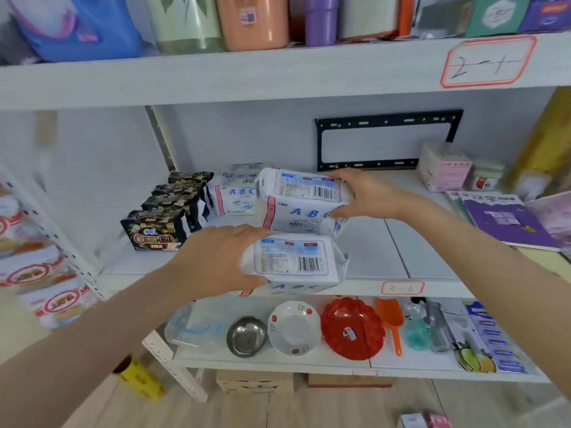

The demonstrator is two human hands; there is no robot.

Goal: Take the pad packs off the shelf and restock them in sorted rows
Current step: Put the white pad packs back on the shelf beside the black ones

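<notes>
Both forearms bare, stretched forward toward the middle shelf (370,251). Left arm runs up from the lower left to the shelf's front edge. Left hand (216,261) grips the left end of the near white pack (293,264), fingers across its top, thumb lower on its front. Right arm runs in from the lower right and reaches deeper over the shelf. Right hand (367,196) grips the right end of the far white pack (302,202), fingers curled over the top, thumb on the front face. Hands apart, not touching.
</notes>
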